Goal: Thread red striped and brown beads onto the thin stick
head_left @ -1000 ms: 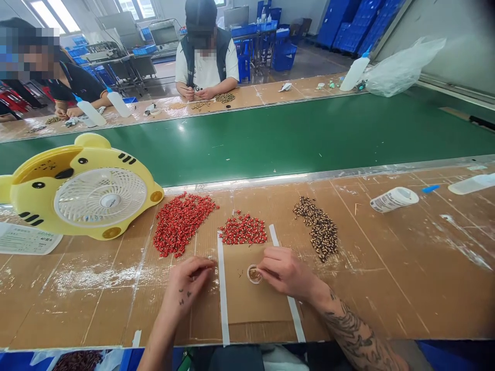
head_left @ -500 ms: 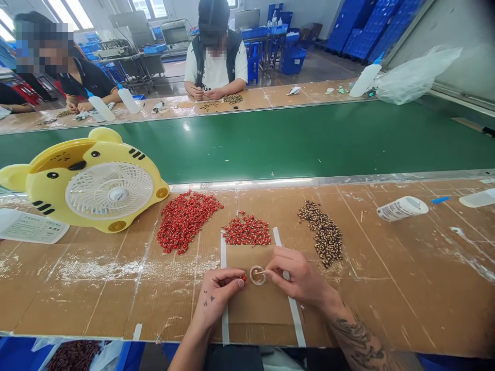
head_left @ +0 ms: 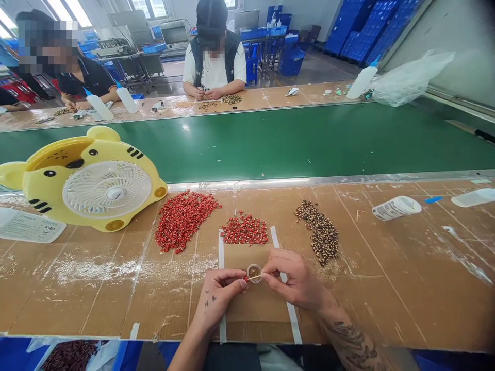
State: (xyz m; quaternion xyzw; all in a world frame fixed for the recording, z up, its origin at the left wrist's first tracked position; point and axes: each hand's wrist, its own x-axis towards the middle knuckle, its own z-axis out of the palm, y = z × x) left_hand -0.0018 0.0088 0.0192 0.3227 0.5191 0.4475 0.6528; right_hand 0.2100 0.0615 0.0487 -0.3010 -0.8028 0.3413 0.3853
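Left hand: our left hand pinches a small red piece between thumb and forefinger, over the cardboard sheet.
Right hand: our right hand grasps a thin stick in its fingertips; the stick's other end reaches the red piece, though we cannot tell whether they touch.
Clear dish: the small round dish sits on the sheet between our hands, partly behind the stick.
Cardboard sheet: we have the sheet near the near edge of the worktop, with white tape along its left and right edges.
Red heaps: a smaller heap lies at the sheet's far edge, a larger heap to its left, toward the worktop's far edge.
Dark heap: we see dark-and-gold pieces beyond the sheet's far right corner.
Worktop's far left: a yellow fan.
Worktop's far right: a white tub.
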